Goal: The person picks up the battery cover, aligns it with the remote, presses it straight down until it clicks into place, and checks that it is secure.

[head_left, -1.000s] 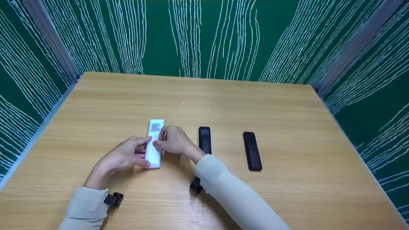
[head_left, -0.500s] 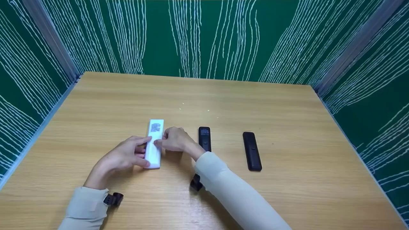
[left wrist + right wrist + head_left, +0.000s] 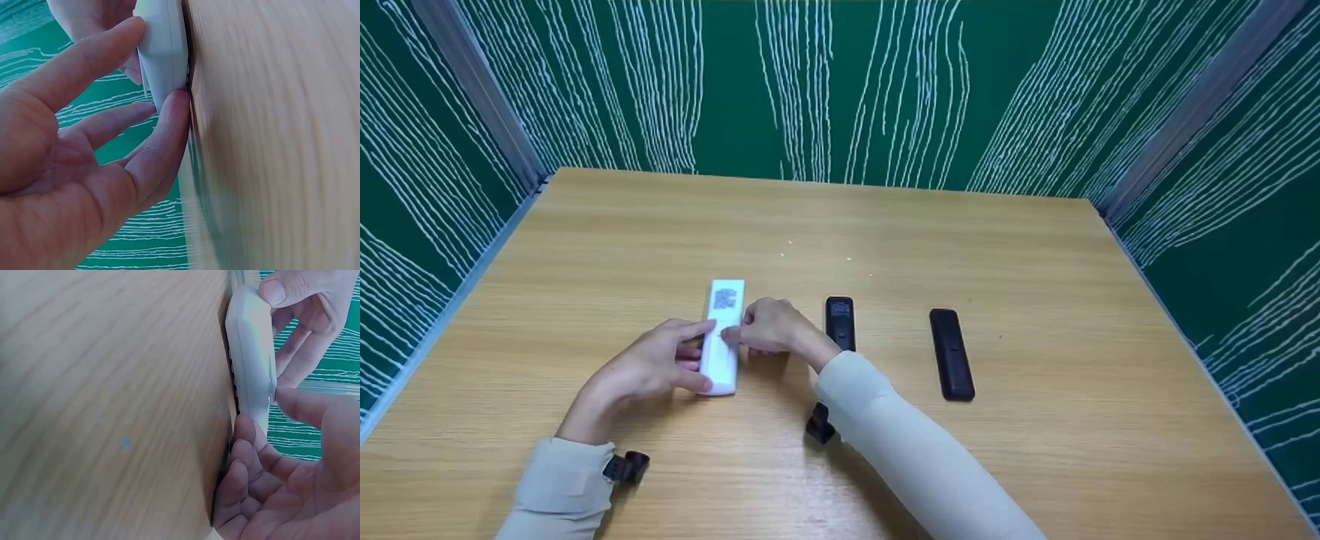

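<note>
A white remote control [image 3: 721, 367] lies back side up on the wooden table, a printed label near its far end. My left hand [image 3: 656, 358] holds it from the left, thumb at the near end and a fingertip on the long edge. On the other side my right hand [image 3: 775, 327] has its thumb on the middle of the back, with the other fingers curled by the right edge. In the right wrist view, the remote's buttons face the table and a thin raised edge of the battery cover [image 3: 272, 374] shows by the right thumb.
Right of the white remote lies a black remote [image 3: 841, 322], its near end hidden by the right forearm. Another black remote [image 3: 952, 354] lies farther right. Small pale crumbs dot the table [image 3: 1005, 262] beyond. Green panels [image 3: 885, 90] with white lines stand around its back and sides.
My right fingers have drawn back slightly from the white remote's right edge, the thumb staying on its back. My left hand and all the remotes stay in place.
</note>
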Tool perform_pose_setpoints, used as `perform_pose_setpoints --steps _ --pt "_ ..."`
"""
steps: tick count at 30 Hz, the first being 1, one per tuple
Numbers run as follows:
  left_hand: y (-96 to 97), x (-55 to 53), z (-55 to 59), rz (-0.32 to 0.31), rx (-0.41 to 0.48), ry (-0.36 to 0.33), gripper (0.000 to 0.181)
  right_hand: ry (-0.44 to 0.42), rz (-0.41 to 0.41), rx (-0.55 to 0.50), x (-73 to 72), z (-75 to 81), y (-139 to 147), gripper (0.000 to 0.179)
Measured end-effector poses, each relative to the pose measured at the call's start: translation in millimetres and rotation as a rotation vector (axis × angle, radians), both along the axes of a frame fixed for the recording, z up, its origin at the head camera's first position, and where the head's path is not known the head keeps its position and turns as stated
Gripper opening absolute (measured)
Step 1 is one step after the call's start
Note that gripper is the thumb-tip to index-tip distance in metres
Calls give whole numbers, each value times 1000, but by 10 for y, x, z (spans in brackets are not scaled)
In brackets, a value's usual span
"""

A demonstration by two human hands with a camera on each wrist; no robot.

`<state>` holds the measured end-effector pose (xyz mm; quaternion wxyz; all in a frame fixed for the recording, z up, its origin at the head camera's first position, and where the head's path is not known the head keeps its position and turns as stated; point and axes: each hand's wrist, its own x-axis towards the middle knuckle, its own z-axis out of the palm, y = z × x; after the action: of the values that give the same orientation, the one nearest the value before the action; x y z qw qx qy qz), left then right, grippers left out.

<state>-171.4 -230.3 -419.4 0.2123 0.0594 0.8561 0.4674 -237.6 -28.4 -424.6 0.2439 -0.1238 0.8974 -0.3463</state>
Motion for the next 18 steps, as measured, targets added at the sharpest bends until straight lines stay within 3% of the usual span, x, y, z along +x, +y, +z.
perform_pose_setpoints --steps 18 --pt "-11 3 -4 -2 20 -3 93 -3 -1 4 -11 -11 -10 29"
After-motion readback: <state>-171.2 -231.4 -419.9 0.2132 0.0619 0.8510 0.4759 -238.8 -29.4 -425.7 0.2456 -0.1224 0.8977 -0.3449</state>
